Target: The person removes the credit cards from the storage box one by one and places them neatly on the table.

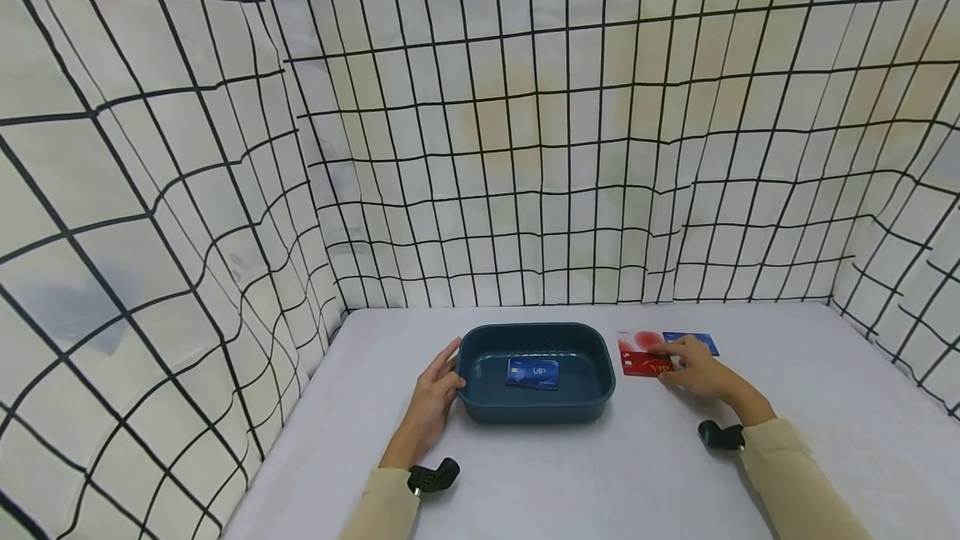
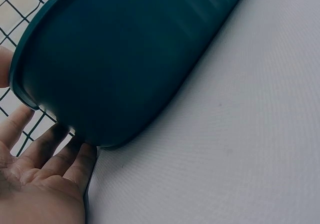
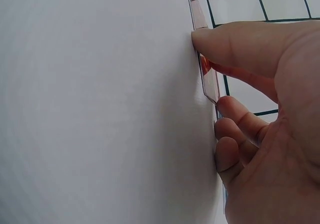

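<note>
A dark teal rectangular tray (image 1: pixel 536 415) sits on the table with a blue VIP card (image 1: pixel 532 373) lying inside. My left hand (image 1: pixel 435 394) is at its left end, thumb by the rim and fairly straight fingers (image 2: pixel 50 149) against the outer wall. To the right of the tray, my right hand (image 1: pixel 697 369) pinches a red VIP card (image 1: pixel 637 363) between thumb and index finger, close over the table. Its other fingers (image 3: pixel 227 154) are curled near the tabletop. A pale card with a red circle (image 1: pixel 633 340) and another blue card (image 1: pixel 693 342) lie just behind.
White table (image 1: pixel 540 482) under everything. White walls with a black grid net (image 1: pixel 540 148) rise at the back and both sides. A black wrist device (image 1: pixel 435 475) is worn on the left wrist, and another (image 1: pixel 722 435) on the right.
</note>
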A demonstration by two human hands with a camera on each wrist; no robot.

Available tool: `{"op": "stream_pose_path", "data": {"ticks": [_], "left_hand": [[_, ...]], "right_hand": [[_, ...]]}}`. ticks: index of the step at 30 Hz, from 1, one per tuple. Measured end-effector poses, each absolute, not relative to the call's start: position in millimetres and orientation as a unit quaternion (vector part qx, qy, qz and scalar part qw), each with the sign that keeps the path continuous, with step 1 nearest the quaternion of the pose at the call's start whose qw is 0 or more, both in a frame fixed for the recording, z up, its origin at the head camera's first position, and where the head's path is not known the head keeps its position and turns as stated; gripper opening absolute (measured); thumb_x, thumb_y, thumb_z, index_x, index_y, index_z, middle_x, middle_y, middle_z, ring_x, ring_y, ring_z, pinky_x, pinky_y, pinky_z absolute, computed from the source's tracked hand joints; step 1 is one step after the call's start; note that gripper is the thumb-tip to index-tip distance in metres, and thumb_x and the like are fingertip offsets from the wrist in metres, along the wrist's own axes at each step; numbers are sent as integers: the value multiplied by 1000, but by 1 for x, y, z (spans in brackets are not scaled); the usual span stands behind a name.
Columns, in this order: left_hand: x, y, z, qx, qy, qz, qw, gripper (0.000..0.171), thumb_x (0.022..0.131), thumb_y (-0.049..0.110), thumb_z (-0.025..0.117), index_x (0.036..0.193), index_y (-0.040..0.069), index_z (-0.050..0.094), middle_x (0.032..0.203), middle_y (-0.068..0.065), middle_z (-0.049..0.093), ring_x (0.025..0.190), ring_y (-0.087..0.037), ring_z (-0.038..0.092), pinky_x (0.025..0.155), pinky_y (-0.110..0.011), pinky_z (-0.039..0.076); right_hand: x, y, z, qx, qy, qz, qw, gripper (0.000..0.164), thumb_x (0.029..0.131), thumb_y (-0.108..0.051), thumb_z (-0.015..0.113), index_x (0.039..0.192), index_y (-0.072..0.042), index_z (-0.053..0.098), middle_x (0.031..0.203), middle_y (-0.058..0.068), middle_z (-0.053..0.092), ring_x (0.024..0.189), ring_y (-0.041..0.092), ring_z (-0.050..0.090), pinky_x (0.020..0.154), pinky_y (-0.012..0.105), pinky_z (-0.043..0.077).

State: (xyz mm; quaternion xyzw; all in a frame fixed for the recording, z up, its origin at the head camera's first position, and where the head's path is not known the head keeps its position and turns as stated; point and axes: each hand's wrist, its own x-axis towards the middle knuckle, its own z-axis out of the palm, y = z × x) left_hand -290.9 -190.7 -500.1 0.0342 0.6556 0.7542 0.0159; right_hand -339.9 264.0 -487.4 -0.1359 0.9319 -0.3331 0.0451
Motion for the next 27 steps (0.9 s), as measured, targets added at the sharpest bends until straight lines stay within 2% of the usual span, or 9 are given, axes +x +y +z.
{"op": "stream_pose_path", "data": {"ticks": [8, 14, 20, 24, 27], "left_hand": [[-291, -191, -500, 38, 655, 755, 16, 74, 89, -3, 52, 158, 19, 39, 166, -17, 33, 154, -33, 33, 125, -53, 24], [-292, -191, -501, 41, 655, 754, 16, 73, 90, -3, 51, 158, 19, 39, 166, -17, 32, 154, -33, 33, 125, -53, 24], [-291, -191, -501, 42, 654, 755, 17, 73, 90, -3, 51, 158, 20, 39, 166, -16, 33, 153, -33, 33, 125, -53, 24], [-291, -191, -502, 42, 653, 756, 17, 73, 89, -3, 52, 158, 19, 39, 166, -17, 33, 154, -33, 33, 125, -54, 23], [-292, -191, -502, 41, 653, 756, 16, 73, 90, -3, 52, 158, 20, 40, 166, -17, 33, 154, -33, 33, 126, -53, 23]], "right_hand": [[-340, 264, -487, -133, 932, -335, 46, 58, 89, -14, 74, 143, -3, 57, 120, 25, 48, 110, 40, 45, 74, 37, 52], [-340, 264, -486, -134, 933, -330, 51, 55, 90, -14, 73, 142, -6, 58, 125, 26, 47, 114, 45, 45, 80, 45, 55], [-341, 266, -479, -132, 924, -354, 52, 54, 91, -14, 71, 142, -4, 57, 127, 26, 47, 114, 43, 46, 77, 39, 56], [-338, 264, -469, -144, 917, -370, 38, 53, 93, -14, 68, 144, -4, 55, 136, 29, 45, 120, 48, 46, 83, 46, 58], [-337, 261, -461, -159, 913, -376, 14, 49, 95, -13, 66, 143, -4, 56, 138, 29, 45, 120, 46, 48, 86, 47, 57]]}}
